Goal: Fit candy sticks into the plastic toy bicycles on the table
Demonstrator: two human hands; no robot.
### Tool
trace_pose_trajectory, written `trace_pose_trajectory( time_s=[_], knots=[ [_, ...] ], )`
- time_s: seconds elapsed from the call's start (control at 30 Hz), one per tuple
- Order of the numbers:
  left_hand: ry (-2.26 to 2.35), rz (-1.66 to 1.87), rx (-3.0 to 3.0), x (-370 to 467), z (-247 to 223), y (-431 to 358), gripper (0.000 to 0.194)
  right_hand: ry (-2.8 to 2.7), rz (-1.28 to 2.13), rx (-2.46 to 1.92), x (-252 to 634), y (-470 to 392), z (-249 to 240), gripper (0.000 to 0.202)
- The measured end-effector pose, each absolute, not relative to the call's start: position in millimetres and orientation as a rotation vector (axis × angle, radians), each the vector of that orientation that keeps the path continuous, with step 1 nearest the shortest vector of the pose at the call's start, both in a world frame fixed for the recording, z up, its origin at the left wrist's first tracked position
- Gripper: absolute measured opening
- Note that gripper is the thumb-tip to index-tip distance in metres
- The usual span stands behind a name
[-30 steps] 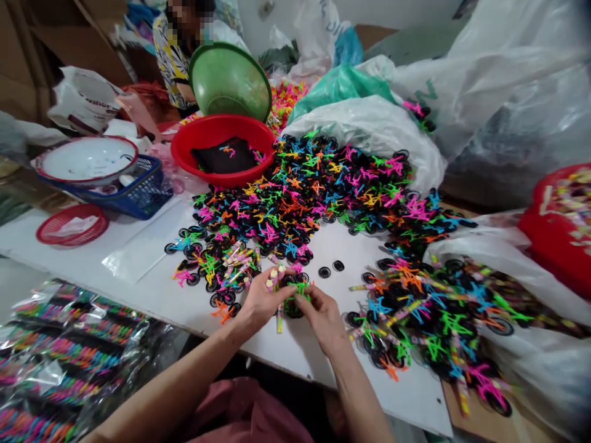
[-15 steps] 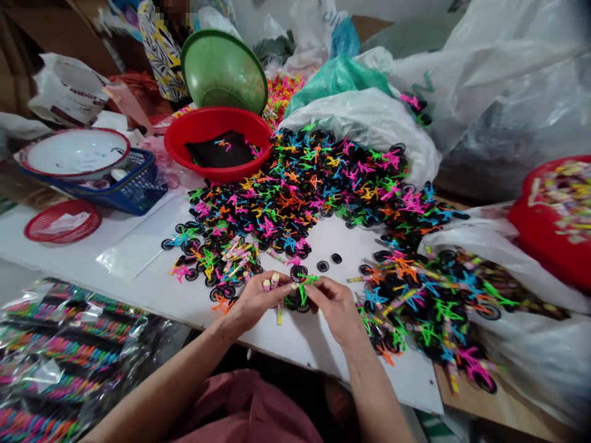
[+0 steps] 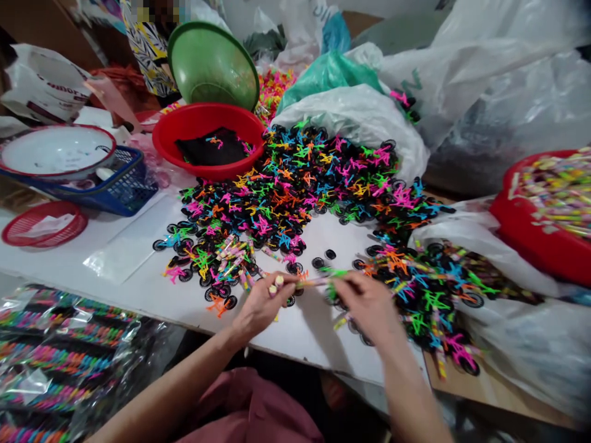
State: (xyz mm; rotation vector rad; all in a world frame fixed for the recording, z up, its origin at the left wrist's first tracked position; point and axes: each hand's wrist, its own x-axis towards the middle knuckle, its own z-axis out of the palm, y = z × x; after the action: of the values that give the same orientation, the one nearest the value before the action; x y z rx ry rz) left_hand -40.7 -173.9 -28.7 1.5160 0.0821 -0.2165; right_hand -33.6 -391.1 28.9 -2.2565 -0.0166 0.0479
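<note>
Over the near part of the white bench (image 3: 305,335), the left hand (image 3: 261,303) is closed around a few patterned tubes (image 3: 279,280), their pale ends poking up between thumb and fingers. The right hand (image 3: 369,301), blurred, pinches a green toy bicycle (image 3: 335,277) at its fingertips. A thin streak spans the space between the hands, too blurred to identify.

Just beyond them, two loose black wheels (image 3: 317,263) lie flat on the bench. A large heap of multicoloured toy bicycles (image 3: 277,191) spreads behind, with a pile of patterned tubes (image 3: 233,258) at its near left edge. To the right is a second heap (image 3: 429,295), bicycles and tubes mixed, beside a red tub (image 3: 521,227) filled with tubes.

Behind the large heap, a red basin (image 3: 184,132) holds black cloth (image 3: 207,149), and a green basin (image 3: 212,67) stands tilted behind it. Clear packets of toy bicycles (image 3: 50,357) lie at lower left.
</note>
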Motion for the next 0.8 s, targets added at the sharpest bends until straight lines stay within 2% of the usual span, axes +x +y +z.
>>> trace_pose_trajectory(
  time_s=[0.13,0.2,0.3,0.37,0.5,0.63,0.7,0.8],
  knots=[
    [0.282,-0.190,1.260,-37.0,-31.3,-159.5,0.037,0.156,-0.593,-2.940,-24.5,-427.3,59.5,0.031],
    [0.288,-0.235,1.186,-39.7,-33.7,-159.6,0.039,0.048,-0.494,-3.057,-18.3,-402.4,43.5,0.027],
    [0.300,-0.281,1.147,-42.6,-32.9,-161.7,0.037,-0.129,0.019,-2.906,-9.6,-345.3,-5.7,0.030],
    [0.337,-0.261,1.173,-40.7,-31.4,-159.8,0.037,-0.075,0.174,-2.731,-5.6,-323.0,-34.4,0.034],
    [0.387,-0.223,1.294,-33.2,-33.5,-162.0,0.040,0.066,0.247,-2.261,-1.7,-329.9,-50.3,0.019],
    [0.291,-0.269,1.291,-31.3,-38.1,-185.6,0.037,0.093,0.247,-1.773,-7.7,-339.9,-31.6,0.022],
    [0.265,-0.270,1.191,-30.2,-37.4,-192.3,0.034,0.082,0.254,-1.712,-15.1,-339.4,-22.5,0.024],
    [0.266,-0.379,1.086,-27.2,-31.9,-186.1,0.032,-0.011,0.117,-1.893,-27.4,-343.8,-13.8,0.041]
  ],
)
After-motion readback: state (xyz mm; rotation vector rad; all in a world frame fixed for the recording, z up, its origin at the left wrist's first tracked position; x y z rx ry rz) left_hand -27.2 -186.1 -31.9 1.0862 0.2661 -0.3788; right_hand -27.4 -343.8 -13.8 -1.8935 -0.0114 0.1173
